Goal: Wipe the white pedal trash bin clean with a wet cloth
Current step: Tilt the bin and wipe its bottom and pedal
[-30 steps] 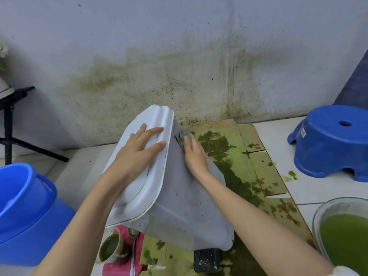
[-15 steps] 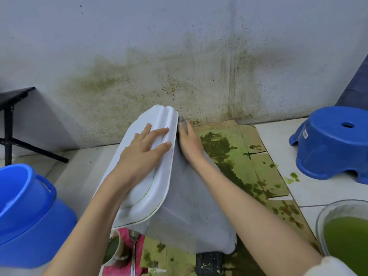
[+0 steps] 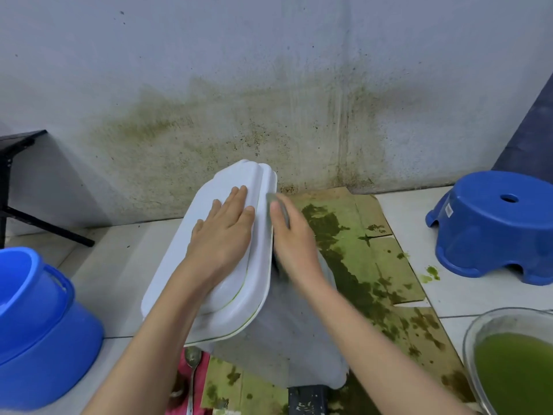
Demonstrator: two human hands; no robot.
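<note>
Green-stained cardboard (image 3: 368, 250) (wall (image 3: 269, 85) likewise) lies under the bin (image 3: 293, 339).

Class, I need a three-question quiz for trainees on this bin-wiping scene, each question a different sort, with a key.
1. True or false: the left hand lies flat on the lid.
2. Which hand holds the cloth? A left, B right.
3. Fill in: the bowl holds ____ liquid.

Key: 1 true; 2 B; 3 green.
</note>
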